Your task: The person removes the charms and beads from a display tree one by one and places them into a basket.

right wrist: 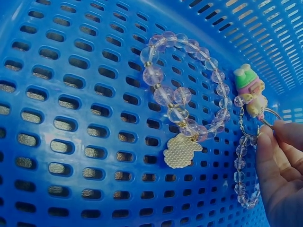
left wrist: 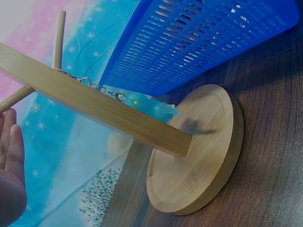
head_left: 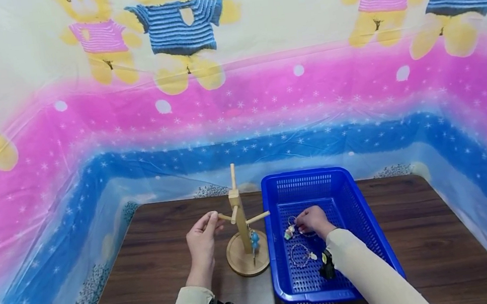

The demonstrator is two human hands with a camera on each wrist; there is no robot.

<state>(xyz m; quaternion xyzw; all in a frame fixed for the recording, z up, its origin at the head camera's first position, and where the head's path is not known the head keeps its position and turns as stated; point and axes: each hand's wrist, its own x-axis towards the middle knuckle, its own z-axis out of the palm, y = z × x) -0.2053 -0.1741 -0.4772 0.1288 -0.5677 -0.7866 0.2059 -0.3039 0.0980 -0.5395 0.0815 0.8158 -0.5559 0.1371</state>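
On the table stands a wooden peg stand (head_left: 239, 218) with a round base (left wrist: 213, 156). My left hand (head_left: 204, 238) pinches the tip of its left peg (head_left: 224, 217). A blue figure keychain (left wrist: 147, 106) hangs by its chain beside the post. Inside the blue basket (head_left: 283, 289), my right hand (right wrist: 284, 165) pinches the metal ring of a keychain with a small green, pink and yellow figure (right wrist: 251, 92). Close by that hand lies a clear bead bracelet (right wrist: 240, 177), partly hidden by the fingers. Another pinkish bead bracelet (right wrist: 154, 75) with a flat charm (right wrist: 181, 151) lies on the basket floor.
The basket stands right of the wooden stand, its wall close to the right peg (head_left: 258, 217). Brown wooden table (head_left: 159, 284) extends on both sides. A printed curtain (head_left: 237, 102) with bears closes off the back and sides.
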